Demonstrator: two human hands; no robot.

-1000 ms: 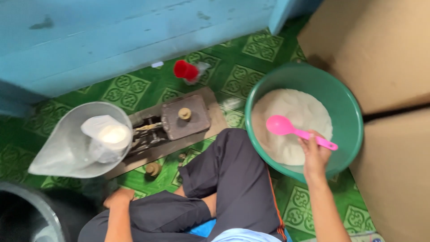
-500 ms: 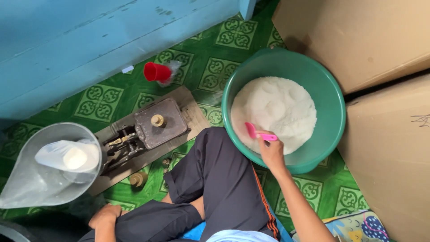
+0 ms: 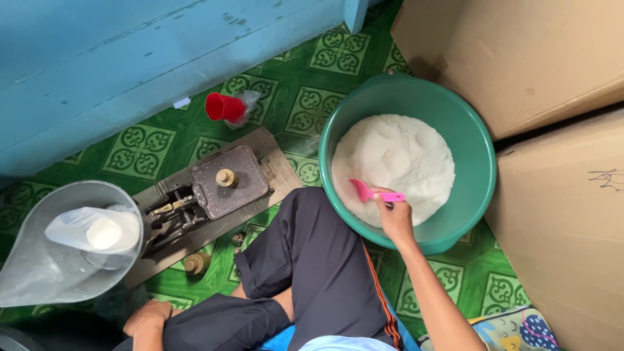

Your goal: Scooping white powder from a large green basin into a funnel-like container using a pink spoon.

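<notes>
My right hand (image 3: 394, 219) grips the handle of a pink scoop (image 3: 371, 192), whose bowl digs into the near edge of a heap of white grains (image 3: 396, 162). The grains fill a green plastic basin (image 3: 478, 162) on the floor to my right. My left hand (image 3: 148, 317) rests on my left knee at the bottom left, holding nothing that I can see. A clear plastic bag (image 3: 91, 231) partly filled with white grains sits in the metal pan (image 3: 39, 273) of a balance scale (image 3: 224, 185) in front of my legs.
A red plastic cup (image 3: 223, 107) lies on its side by the blue wooden wall (image 3: 130, 58). Brass weights (image 3: 195, 263) lie beside the scale board. Large cardboard boxes (image 3: 552, 130) stand close at the right. The floor is green patterned vinyl.
My right hand has lowered the pink scoop from above the grains into the near side of the heap. The view has shifted left to right. My left hand stays on my knee.
</notes>
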